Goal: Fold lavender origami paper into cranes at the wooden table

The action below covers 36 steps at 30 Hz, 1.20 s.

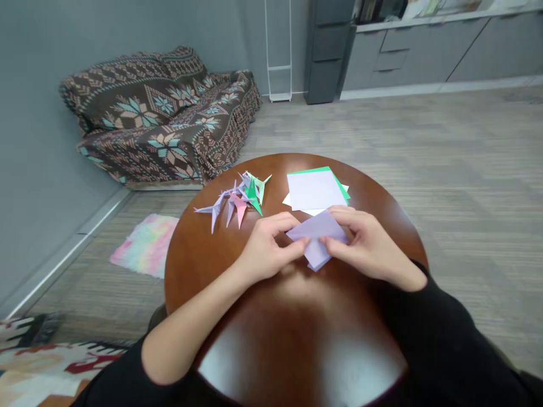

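Between my two hands is a folded sheet of lavender origami paper [319, 229], held above the round wooden table. My left hand [274, 249] pinches its left side, thumb on the near face. On the right side, my right hand [360, 240] grips it with the thumb in front and fingers behind the upper edge. The paper's lower corner points toward me and shows loose layers. Just beyond it lies a stack of square paper [316, 190], lavender on top with green and white sheets sticking out. Folded paper cranes [237, 204] in lavender, pink and green cluster to the left.
The round brown table [199, 271] carries all the paper. Past it stand a sofa [169, 118] under a patterned cover and grey kitchen cabinets [416, 53]. A pastel fluffy rug [146, 244] lies on the floor at left.
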Motion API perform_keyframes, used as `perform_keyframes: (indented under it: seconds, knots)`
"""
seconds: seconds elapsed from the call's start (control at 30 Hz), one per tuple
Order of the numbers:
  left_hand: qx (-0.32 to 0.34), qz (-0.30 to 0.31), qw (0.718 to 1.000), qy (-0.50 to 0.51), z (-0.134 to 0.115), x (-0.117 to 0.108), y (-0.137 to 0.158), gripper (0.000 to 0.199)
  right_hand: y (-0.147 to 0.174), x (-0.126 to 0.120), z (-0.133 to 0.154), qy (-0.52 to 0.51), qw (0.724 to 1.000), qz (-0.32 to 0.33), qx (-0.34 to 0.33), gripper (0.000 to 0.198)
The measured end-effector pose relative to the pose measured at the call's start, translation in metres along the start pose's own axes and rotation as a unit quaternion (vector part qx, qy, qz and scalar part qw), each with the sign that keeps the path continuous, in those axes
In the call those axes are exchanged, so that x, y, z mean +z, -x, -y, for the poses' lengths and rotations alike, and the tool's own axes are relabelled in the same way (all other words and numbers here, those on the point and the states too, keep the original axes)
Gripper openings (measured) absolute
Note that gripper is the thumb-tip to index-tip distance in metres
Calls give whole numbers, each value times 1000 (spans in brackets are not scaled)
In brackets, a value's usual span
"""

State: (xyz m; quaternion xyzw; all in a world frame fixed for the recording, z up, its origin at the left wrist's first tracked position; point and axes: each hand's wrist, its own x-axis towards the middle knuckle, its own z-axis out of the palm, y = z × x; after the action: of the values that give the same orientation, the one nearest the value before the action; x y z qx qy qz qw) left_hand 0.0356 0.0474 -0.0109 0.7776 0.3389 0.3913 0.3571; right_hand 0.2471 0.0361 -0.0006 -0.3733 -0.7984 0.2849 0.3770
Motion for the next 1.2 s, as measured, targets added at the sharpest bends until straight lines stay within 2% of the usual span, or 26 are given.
perform_keyframes:
  seconds: [0.13,0.4,0.8,0.9,0.97,1.1,1.2]
  knots:
    - [-9,6,1000,-1,-3,4,1,7,1,5,0,6,1000,2,-30,21]
    - [-35,3,997,65,-2,3,1,14,1,4,1,9,1000,13,-17,20]
    - [-99,-32,992,72,1,-6,-2,18,6,-28,-9,9,999,-20,35,11]
    - [-87,-35,993,66,-1,-6,-2,17,3,-23,-8,-15,1000,-12,22,3]
    - [-81,-24,995,56,-3,-5,-1,14,1,-16,-5,-21,1000,15,12,4]
    - [-75,0,997,30,-2,-2,0,10,0,-6,0,13,999,31,-13,11]
    - [-66,10,997,25,0,0,0,6,2,-7,-1,38,998,40,-22,11]
